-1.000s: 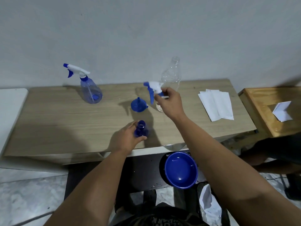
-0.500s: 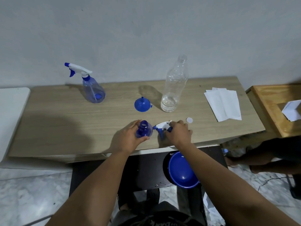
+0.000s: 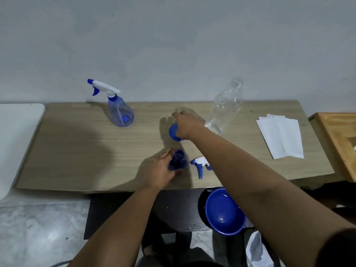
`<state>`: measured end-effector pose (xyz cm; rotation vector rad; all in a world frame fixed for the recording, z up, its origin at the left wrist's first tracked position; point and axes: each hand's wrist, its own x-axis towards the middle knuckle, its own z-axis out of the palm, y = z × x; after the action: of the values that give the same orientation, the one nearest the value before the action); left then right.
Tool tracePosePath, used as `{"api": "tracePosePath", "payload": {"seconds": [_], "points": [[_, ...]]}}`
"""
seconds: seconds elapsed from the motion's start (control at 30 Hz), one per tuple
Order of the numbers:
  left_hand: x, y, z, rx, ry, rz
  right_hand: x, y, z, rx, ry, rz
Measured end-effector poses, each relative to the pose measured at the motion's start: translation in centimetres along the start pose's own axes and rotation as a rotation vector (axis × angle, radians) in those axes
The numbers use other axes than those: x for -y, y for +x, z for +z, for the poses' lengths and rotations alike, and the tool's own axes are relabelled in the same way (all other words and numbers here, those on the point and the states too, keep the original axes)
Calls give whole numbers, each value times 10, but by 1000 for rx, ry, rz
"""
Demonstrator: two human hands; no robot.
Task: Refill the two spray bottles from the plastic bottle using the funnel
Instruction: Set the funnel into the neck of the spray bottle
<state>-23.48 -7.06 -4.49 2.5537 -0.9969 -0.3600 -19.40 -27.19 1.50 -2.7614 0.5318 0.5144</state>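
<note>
My left hand (image 3: 159,171) grips a blue spray bottle (image 3: 178,160) with its neck open, near the table's front edge. Its white and blue spray head (image 3: 200,164) lies on the table just to the right. My right hand (image 3: 185,125) reaches to mid-table and closes over the blue funnel (image 3: 173,132), which is partly hidden by the fingers. A clear plastic bottle (image 3: 224,106), uncapped, stands just right of that hand with a little water at its bottom. A second spray bottle (image 3: 119,110) with its head on stands at the back left.
White folded papers (image 3: 281,135) lie at the table's right end. A wooden tray (image 3: 339,139) sits beyond the right edge. A blue bowl (image 3: 224,211) rests on a dark stool below the table's front edge. A white surface (image 3: 17,132) adjoins the left side.
My right hand set the spray head down on the table beside the open bottle, let it go, then reached forward onto the funnel. My left hand stayed on the open bottle.
</note>
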Motion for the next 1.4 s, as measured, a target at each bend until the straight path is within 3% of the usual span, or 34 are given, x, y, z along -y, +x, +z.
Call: {"api": "tracePosePath", "payload": {"seconds": [0.17, 0.43, 0.57, 0.73, 0.97, 1.23, 1.4], "points": [[-6, 4, -7, 109, -3, -70, 4, 25, 16, 183, -256, -24], [-11, 2, -18, 124, -52, -45, -6, 12, 25, 126, -196, 25], [-14, -3, -20, 75, -85, -50, -18, 2, 16, 59, 56, 84], [-23, -8, -29, 79, -119, -45, -14, -23, -11, -165, 556, 53], [-25, -10, -33, 104, -155, -35, 3, -89, -28, -340, 1097, 16], [-28, -14, -30, 112, -104, -137, 12, -137, 28, -424, 1317, -44], [-27, -13, -26, 148, -171, -221, 11, -145, 57, -431, 1314, -57]]}}
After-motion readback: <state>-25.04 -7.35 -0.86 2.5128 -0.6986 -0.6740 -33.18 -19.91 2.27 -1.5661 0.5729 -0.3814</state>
